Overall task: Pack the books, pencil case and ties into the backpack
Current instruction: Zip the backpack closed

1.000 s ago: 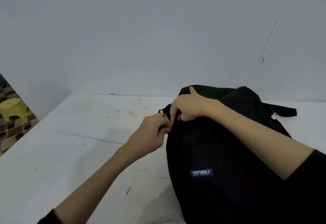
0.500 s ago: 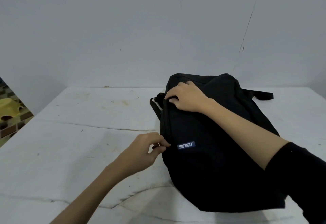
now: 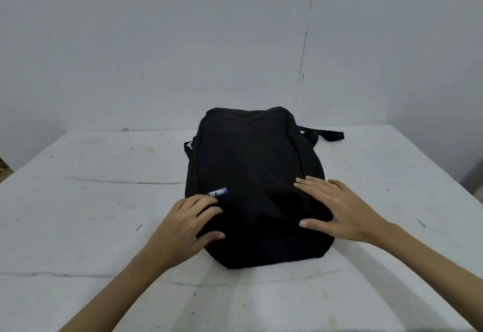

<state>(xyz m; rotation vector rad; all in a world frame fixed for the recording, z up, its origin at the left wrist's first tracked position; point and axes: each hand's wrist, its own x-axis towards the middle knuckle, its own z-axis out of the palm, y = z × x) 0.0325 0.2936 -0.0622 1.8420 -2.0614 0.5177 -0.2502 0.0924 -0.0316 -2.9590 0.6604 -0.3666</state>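
A black backpack (image 3: 251,175) lies flat on the white table (image 3: 91,227), zipped shut, with a small blue logo patch (image 3: 217,192) near its left side. My left hand (image 3: 188,224) rests on the bag's near left corner with fingers spread. On the near right part of the bag lies my right hand (image 3: 337,209), fingers straight and spread. No books, pencil case or ties show anywhere; the bag's inside is hidden.
A black strap (image 3: 324,135) sticks out from the backpack's far right onto the table. A plain grey wall (image 3: 235,44) rises right behind the table. The table's right edge falls away near the right border.
My left hand let go of the zipper at the bag's left side and now lies flat on it. The right hand slid from the top end to the near right part.
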